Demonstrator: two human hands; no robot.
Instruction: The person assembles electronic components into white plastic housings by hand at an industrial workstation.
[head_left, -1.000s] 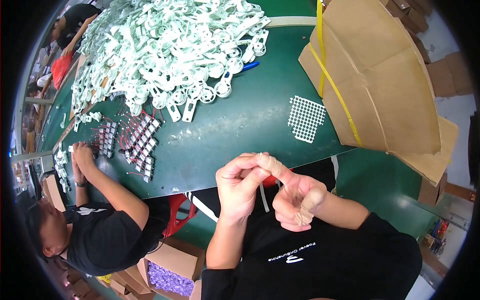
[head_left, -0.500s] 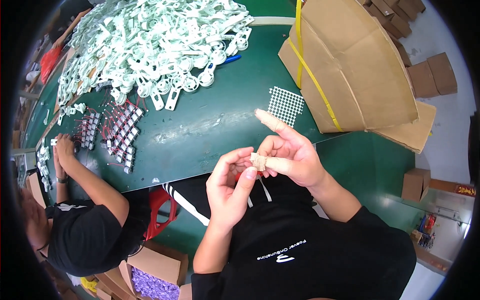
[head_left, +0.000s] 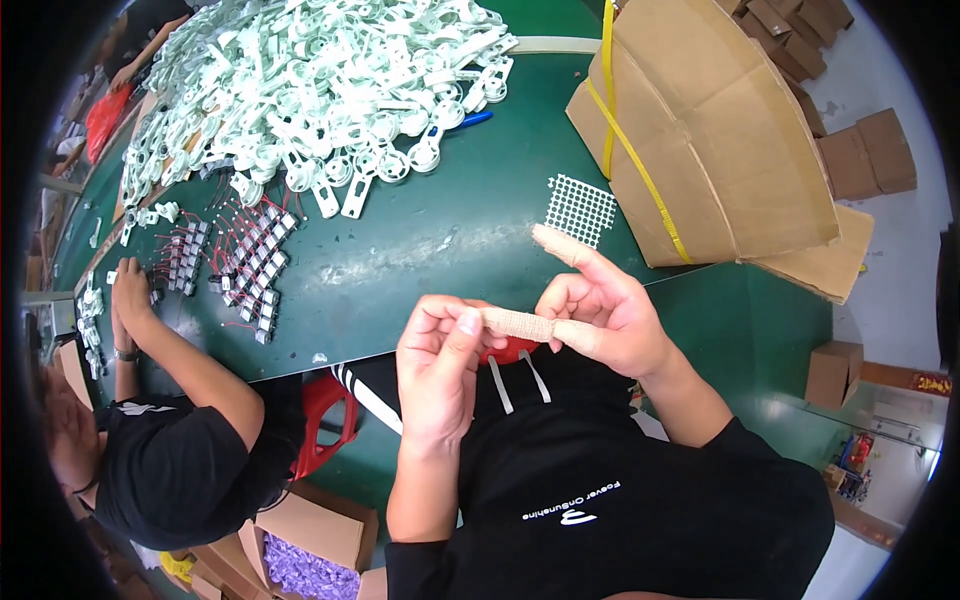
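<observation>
A beige strip of cloth tape (head_left: 518,324) stretches between my two hands above my lap. My left hand (head_left: 440,355) is closed, pinching one end of the strip between thumb and fingers. The other end meets the thumb tip of my right hand (head_left: 610,315); whether it wraps fully round the tip I cannot tell. My right index finger points outward with a beige covering at its tip, and the middle fingers are curled behind the thumb. A white perforated grid sheet (head_left: 580,210) lies on the green table just beyond my right hand.
A large heap of pale green plastic parts (head_left: 320,90) covers the far left table (head_left: 400,260). Small wired motors (head_left: 255,270) lie nearer. A big cardboard box (head_left: 710,140) stands at right. A co-worker's arm (head_left: 190,350) reaches in at left. Purple pieces fill a box (head_left: 320,530) below.
My left hand has moved left, away from the right thumb. The tape, bunched at the thumb before, is now drawn out into a longer strip between the hands.
</observation>
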